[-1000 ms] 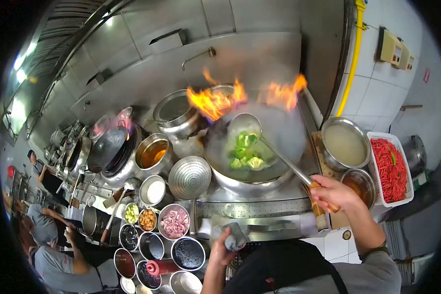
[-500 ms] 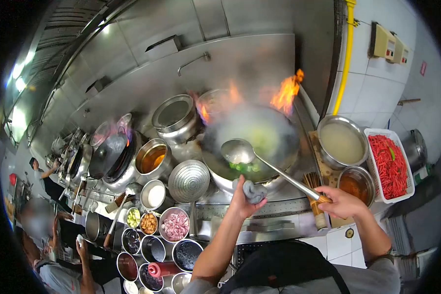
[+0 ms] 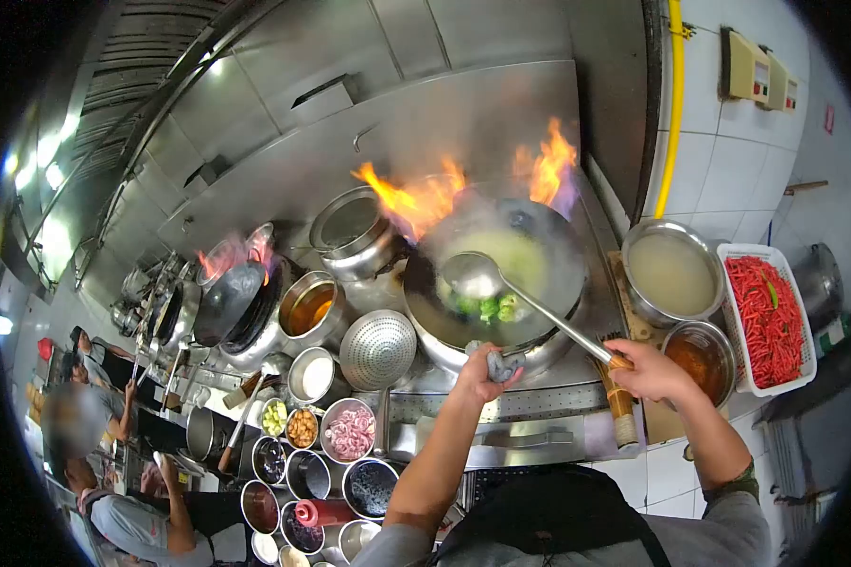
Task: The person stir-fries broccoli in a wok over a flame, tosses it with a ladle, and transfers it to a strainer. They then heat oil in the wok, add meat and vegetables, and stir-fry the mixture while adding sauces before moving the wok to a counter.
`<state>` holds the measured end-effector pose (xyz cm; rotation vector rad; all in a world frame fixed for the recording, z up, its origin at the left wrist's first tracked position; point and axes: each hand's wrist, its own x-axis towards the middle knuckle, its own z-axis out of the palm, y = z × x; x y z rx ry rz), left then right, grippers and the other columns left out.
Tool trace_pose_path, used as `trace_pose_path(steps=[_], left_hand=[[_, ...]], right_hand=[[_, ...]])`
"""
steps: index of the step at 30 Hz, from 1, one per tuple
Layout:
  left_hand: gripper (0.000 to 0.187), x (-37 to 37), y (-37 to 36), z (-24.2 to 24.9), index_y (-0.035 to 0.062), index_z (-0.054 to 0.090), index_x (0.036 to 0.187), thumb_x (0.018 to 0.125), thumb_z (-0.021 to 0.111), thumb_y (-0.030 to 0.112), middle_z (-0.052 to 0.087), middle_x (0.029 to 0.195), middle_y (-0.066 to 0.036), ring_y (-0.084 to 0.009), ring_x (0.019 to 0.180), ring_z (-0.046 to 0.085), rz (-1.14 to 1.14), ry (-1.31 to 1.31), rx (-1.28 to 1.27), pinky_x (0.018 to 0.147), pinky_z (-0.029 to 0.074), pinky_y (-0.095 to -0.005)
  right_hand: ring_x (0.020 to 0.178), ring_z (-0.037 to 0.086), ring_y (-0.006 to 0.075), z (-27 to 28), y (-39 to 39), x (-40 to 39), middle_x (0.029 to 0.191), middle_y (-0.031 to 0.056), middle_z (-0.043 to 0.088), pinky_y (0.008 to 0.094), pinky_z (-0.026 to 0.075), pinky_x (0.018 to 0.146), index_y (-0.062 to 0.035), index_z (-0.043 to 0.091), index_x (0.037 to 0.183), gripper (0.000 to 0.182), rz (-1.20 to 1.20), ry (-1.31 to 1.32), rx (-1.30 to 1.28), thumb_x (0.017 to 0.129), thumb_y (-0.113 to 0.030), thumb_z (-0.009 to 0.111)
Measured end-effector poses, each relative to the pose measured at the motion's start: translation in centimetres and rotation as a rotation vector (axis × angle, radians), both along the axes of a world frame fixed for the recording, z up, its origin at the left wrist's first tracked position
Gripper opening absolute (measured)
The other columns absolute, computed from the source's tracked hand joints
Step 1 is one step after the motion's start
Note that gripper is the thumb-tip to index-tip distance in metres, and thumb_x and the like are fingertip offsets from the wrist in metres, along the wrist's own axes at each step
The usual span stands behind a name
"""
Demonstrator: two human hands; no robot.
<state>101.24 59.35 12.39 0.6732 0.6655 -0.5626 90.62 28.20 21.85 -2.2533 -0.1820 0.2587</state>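
My right hand (image 3: 649, 370) is closed round the wooden end of a long-handled ladle (image 3: 560, 321). The ladle's bowl reaches into a dark wok (image 3: 567, 248) over the stove, above pale, steaming contents. Green vegetable pieces (image 3: 488, 308) lie beside the bowl, near the wok's front side. A folded grey cloth (image 3: 507, 367) is gripped in my left hand (image 3: 482, 378), at the wok's near rim. The cloth and fingers partly hide the rim there.
Flames (image 3: 411, 197) rise behind the wok. Right of it are a bowl of cloudy liquid (image 3: 673, 274), a basket of red chillies (image 3: 768, 321) and a bamboo brush (image 3: 620, 406). Leftward are a perforated skimmer (image 3: 378, 352), a bowl of sliced meat (image 3: 350, 433), several seasoning pots and co-workers (image 3: 142, 520).
My left hand with the cloth has come closer to the wok's near rim. Flames behind the wok's left side have grown. Steam looks thinner, and the view has shifted slightly.
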Motion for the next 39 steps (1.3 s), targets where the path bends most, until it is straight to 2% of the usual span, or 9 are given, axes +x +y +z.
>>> trace_pose_path(steps=[1, 2, 6, 10, 13, 19, 27, 33, 39], left_hand=[[0.020, -0.6, -0.2, 0.9, 0.0105, 0.053, 0.102, 0.086, 0.062, 0.017, 0.056, 0.109, -0.015, -0.0358, 0.102, 0.057, 0.044, 0.017, 0.044, 0.091, 0.052, -0.0559], [0.016, -1.2, -0.3, 1.7, 0.0104, 0.054, 0.099, 0.087, 0.062, 0.018, 0.058, 0.104, -0.015, -0.0340, 0.096, 0.059, 0.089, 0.035, 0.089, 0.088, 0.054, -0.0545], [0.018, -6.3, 2.6, 2.8, 0.0103, 0.054, 0.100, 0.085, 0.062, 0.015, 0.057, 0.104, -0.013, -0.0341, 0.098, 0.058, 0.076, -0.021, 0.006, 0.087, 0.054, -0.0513], [0.030, -11.2, 3.7, 6.2, 0.0113, 0.054, 0.108, 0.080, 0.065, 0.009, 0.055, 0.109, -0.014, -0.0344, 0.101, 0.056, 0.108, 0.091, 0.038, 0.088, 0.053, -0.0528], [0.034, -12.5, 5.4, 5.5, 0.0109, 0.052, 0.111, 0.080, 0.066, 0.009, 0.054, 0.112, -0.018, -0.0365, 0.100, 0.057, 0.080, 0.083, -0.013, 0.085, 0.055, -0.0530], [0.029, -14.8, 8.2, 6.4, 0.0093, 0.058, 0.111, 0.083, 0.064, 0.012, 0.060, 0.111, -0.012, -0.0318, 0.101, 0.059, 0.051, 0.077, -0.125, 0.084, 0.056, -0.0462], [0.032, -15.5, 11.1, 3.8, 0.0055, 0.057, 0.114, 0.085, 0.063, 0.018, 0.062, 0.111, -0.016, -0.0338, 0.098, 0.063, 0.044, 0.038, -0.324, 0.080, 0.058, -0.0426], [0.059, -15.3, 12.8, 3.4, 0.0011, 0.044, 0.137, 0.085, 0.060, 0.025, 0.055, 0.125, -0.026, -0.0340, 0.104, 0.061, 0.090, -0.019, -0.379, 0.081, 0.055, -0.0381], [0.068, -13.3, 14.7, 2.9, -0.0012, 0.041, 0.139, 0.082, 0.058, 0.030, 0.054, 0.122, -0.026, -0.0276, 0.091, 0.060, 0.128, -0.141, -0.726, 0.065, 0.055, -0.0282]], right_hand=[[0.079, 0.066, 0.0267, -0.6, -0.1, 0.2, 0.096, 0.0158, 0.068, 0.0348, 0.053, 0.072, -0.0048, 0.044, 0.141, 0.058, 0.057, -0.240, -0.170, 0.088, -0.013, 0.067], [0.102, 0.064, 0.0367, 3.6, 1.6, -0.3, 0.111, 0.0212, 0.067, 0.0384, 0.049, 0.091, -0.0066, 0.047, 0.140, 0.057, -0.022, -0.062, -0.308, 0.087, -0.013, 0.068], [0.100, 0.064, 0.0410, 2.2, -0.1, 0.7, 0.108, 0.0244, 0.066, 0.0429, 0.050, 0.088, -0.0098, 0.048, 0.140, 0.053, -0.112, -0.190, 0.022, 0.089, -0.013, 0.063], [0.096, 0.065, 0.0431, 3.4, 0.8, 3.3, 0.106, 0.0260, 0.066, 0.0446, 0.052, 0.085, -0.0102, 0.047, 0.142, 0.054, -0.176, -0.419, -0.155, 0.090, -0.013, 0.062], [0.114, 0.059, 0.0394, 5.6, 1.3, 7.2, 0.126, 0.0249, 0.059, 0.0410, 0.045, 0.100, -0.0058, 0.045, 0.143, 0.057, -0.127, -0.286, -0.161, 0.090, -0.012, 0.064], [0.119, 0.057, 0.0365, 10.5, 3.5, 9.6, 0.131, 0.0225, 0.058, 0.0392, 0.044, 0.103, -0.0069, 0.053, 0.137, 0.053, 0.045, -0.124, -0.277, 0.086, -0.015, 0.067], [0.107, 0.063, 0.0390, 19.0, 9.4, 11.8, 0.113, 0.0226, 0.067, 0.0428, 0.050, 0.094, -0.0041, 0.061, 0.127, 0.051, 0.299, -0.386, -0.595, 0.078, -0.015, 0.068], [0.102, 0.065, 0.0369, 24.9, 18.4, 13.5, 0.110, 0.0199, 0.069, 0.0428, 0.052, 0.089, -0.0072, 0.063, 0.127, 0.052, 0.398, -0.358, -0.957, 0.076, -0.014, 0.068], [0.101, 0.066, 0.0356, 26.1, 26.5, 18.2, 0.105, 0.0180, 0.070, 0.0449, 0.053, 0.085, -0.0123, 0.069, 0.118, 0.044, 0.545, -0.509, -1.130, 0.075, -0.008, 0.061]])
